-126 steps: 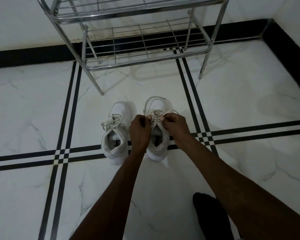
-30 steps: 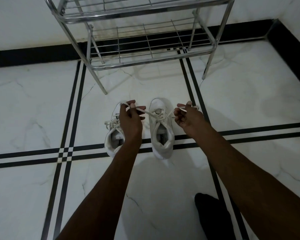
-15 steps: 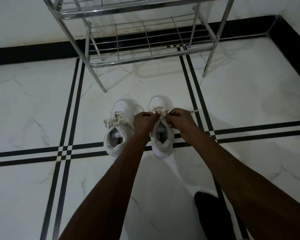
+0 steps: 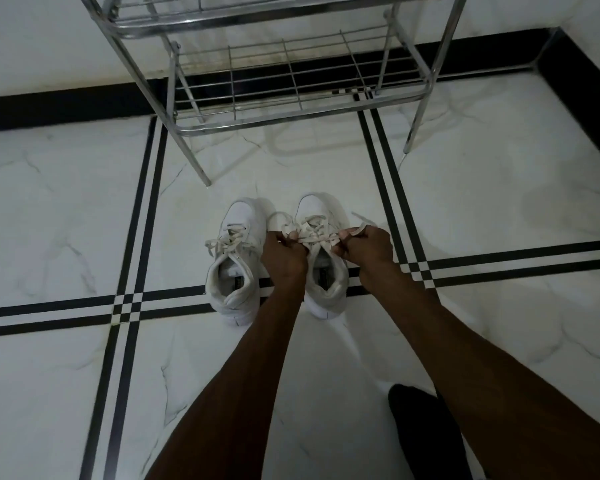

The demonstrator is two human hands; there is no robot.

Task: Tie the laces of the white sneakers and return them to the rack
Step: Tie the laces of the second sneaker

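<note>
Two white sneakers stand side by side on the tiled floor, toes toward the rack. The left sneaker (image 4: pixel 232 261) has a bow of laces lying over its tongue. Over the right sneaker (image 4: pixel 323 271) both hands work the laces (image 4: pixel 317 235). My left hand (image 4: pixel 283 254) pinches a lace loop at the shoe's left side. My right hand (image 4: pixel 369 249) pinches the other lace at its right side, a loose end sticking up past the fingers. The metal wire shoe rack (image 4: pixel 291 84) stands just beyond the shoes, its lower shelf bare.
The floor is white marble tile with black double stripes crossing near the shoes. A black skirting runs along the wall behind the rack and down the right side. A foot in a black sock (image 4: pixel 426 434) rests on the floor at the lower right.
A second ago my hands were spread wide, pulling the laces taut. They came together over the right sneaker and now sit slightly apart, each pinching a lace.
</note>
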